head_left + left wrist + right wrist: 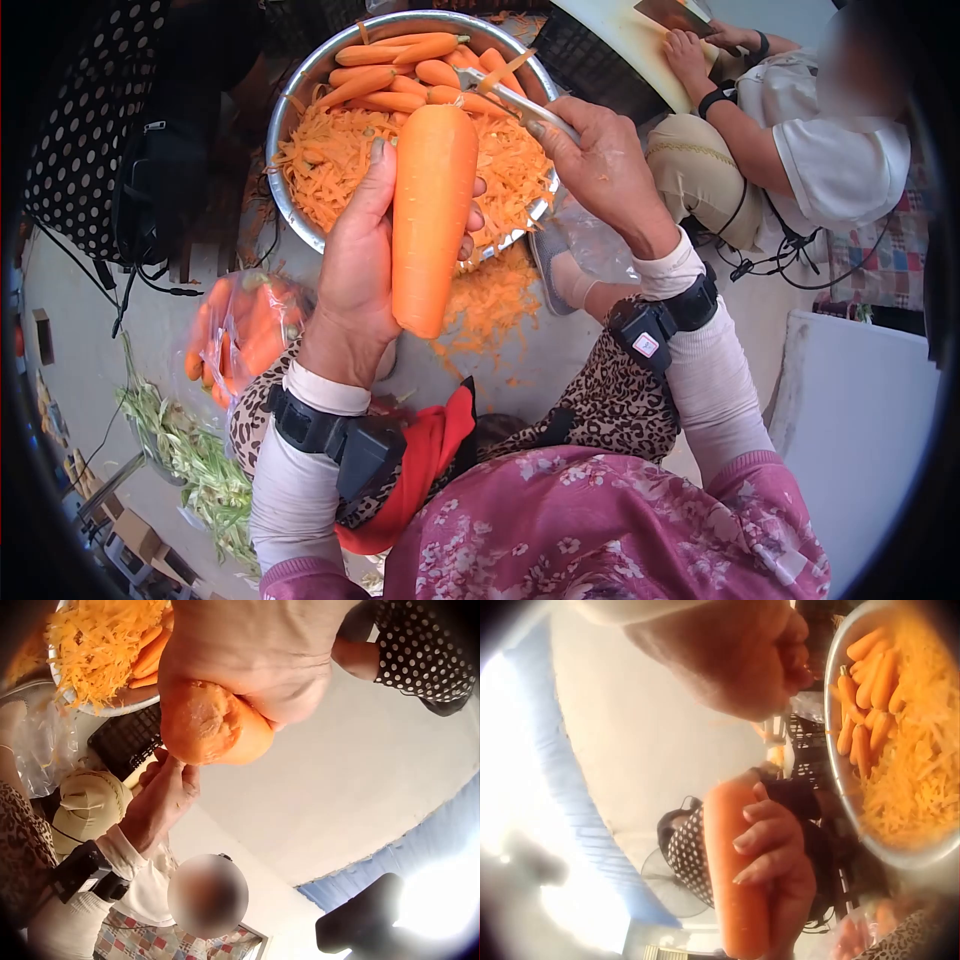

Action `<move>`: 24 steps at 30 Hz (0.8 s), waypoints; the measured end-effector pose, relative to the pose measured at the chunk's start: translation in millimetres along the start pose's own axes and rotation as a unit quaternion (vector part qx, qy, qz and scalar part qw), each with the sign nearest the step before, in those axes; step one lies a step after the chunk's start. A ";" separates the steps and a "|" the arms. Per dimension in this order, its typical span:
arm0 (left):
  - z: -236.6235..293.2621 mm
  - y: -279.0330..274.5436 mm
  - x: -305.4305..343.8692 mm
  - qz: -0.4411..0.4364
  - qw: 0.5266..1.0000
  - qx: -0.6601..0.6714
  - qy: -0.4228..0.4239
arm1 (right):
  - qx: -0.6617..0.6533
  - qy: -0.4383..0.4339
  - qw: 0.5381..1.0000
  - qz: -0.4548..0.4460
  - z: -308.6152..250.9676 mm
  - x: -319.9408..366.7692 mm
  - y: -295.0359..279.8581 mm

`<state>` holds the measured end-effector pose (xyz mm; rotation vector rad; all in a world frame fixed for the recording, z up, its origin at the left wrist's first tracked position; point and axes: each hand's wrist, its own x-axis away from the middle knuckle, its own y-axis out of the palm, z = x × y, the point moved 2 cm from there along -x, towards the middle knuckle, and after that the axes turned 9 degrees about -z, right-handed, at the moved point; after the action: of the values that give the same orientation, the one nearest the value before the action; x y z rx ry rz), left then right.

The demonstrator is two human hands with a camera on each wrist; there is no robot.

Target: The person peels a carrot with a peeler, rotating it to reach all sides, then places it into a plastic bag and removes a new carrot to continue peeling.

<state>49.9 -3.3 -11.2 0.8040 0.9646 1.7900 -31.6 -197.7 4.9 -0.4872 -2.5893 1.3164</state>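
Observation:
A large, smooth orange carrot [435,220] stands nearly upright in my left hand [352,265], which grips it with the thumb on one side and fingers wrapped round the other. Its blunt end [214,727] faces the left wrist camera. My right hand [612,165] holds a metal peeler [515,98] by the handle, with an orange strip of peel [508,70] caught at its head. The peeler is apart from the carrot, over the basin's right side. Below both hands is a metal basin [275,165] with several peeled carrots [375,85] at the far side and heaped peelings [325,165] nearer me.
More peelings [490,310] lie on the floor under the basin. A plastic bag of carrots [240,330] stands at left, near leafy husks [200,460]. Another person [770,130] works with a blade at a white board [610,40] on the right. Cables [800,255] trail there.

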 end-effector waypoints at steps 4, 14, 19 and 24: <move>5.0 -5.1 0.3 0.074 0.997 -0.031 0.020 | -0.084 -0.025 0.996 0.010 -28.6 16.7 -4.7; 6.0 -10.7 0.7 0.105 0.992 0.054 0.034 | -0.130 -0.243 0.953 -0.124 -62.9 42.4 8.6; 5.1 -11.3 2.3 0.058 0.997 0.058 0.000 | -0.067 -0.230 0.971 -0.013 -54.5 29.7 6.8; 2.0 3.9 3.2 0.011 0.999 0.038 -0.022 | 0.012 -0.090 0.996 0.008 -15.9 1.4 5.4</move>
<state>48.8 -0.8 -6.4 0.9011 1.0039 1.7572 -26.8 -182.4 9.9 -0.4022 -2.7144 1.4581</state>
